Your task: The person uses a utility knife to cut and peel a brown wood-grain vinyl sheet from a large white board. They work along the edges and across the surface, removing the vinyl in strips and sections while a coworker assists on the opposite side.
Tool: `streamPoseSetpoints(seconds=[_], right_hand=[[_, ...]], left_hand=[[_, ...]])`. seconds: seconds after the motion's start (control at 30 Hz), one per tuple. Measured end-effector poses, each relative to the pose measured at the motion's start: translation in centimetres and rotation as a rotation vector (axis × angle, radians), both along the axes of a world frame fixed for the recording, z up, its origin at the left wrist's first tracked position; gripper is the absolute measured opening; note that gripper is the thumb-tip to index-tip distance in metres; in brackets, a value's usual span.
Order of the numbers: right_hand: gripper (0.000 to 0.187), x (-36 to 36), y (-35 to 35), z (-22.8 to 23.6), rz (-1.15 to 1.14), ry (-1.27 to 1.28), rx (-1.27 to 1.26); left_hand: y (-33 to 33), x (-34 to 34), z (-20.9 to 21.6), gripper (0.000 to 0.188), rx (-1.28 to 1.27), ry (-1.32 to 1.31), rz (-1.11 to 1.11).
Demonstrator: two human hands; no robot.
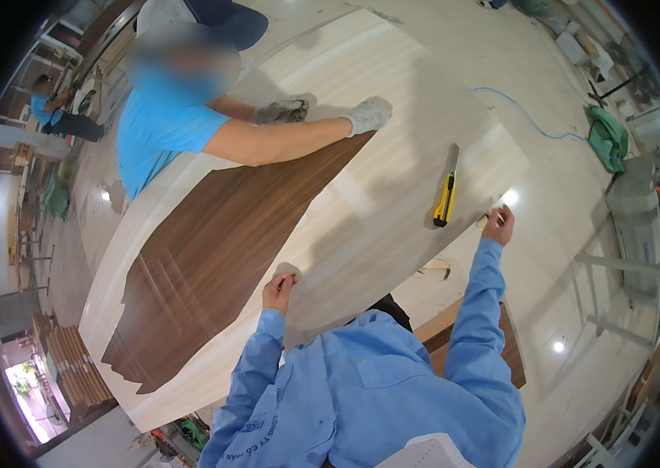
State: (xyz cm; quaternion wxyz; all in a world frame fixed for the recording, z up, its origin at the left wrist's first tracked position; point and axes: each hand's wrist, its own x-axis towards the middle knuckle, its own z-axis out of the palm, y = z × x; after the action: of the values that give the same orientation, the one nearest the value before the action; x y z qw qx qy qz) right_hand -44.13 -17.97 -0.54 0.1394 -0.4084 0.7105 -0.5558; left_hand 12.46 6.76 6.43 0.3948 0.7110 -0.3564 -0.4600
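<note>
My left hand (279,291) is closed in a pinch above the pale wood-grain board (392,210), beside the near edge of a dark brown wood-grain sheet (213,242). Whatever its fingertips hold, if anything, is too small to make out. Out past the board's right edge, my right hand (499,225) is raised with its fingers curled together; their contents cannot be told. A yellow and black utility knife (445,201), blade extended, lies on the board to the left of that hand. The dark sheet has ragged ends and lies flat on the board.
Across the board a co-worker in a blue shirt leans in, one gloved hand (367,117) at the dark sheet's far tip. A blue hose (529,113) runs to a green bag (608,139) on the right. A metal frame (626,265) stands at right; stacked boards (79,365) at left.
</note>
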Motion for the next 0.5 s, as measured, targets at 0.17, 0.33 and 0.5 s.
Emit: streamPoseSetpoints(seconds=[0.17, 0.33, 0.5], right_hand=[[0.038, 8.4, -3.8, 4.8, 0.198, -0.006, 0.086], [0.053, 12.1, -4.0, 7.4, 0.177, 0.308, 0.306], [0.059, 13.4, -3.5, 8.0, 0.206, 0.405, 0.5]], left_hand=[[-0.7, 0.3, 0.3, 0.026, 0.051, 0.002, 0.023], [-0.5, 0.1, 0.7, 0.026, 0.056, 0.036, 0.067], [-0.6, 0.3, 0.2, 0.029, 0.018, 0.02, 0.039]])
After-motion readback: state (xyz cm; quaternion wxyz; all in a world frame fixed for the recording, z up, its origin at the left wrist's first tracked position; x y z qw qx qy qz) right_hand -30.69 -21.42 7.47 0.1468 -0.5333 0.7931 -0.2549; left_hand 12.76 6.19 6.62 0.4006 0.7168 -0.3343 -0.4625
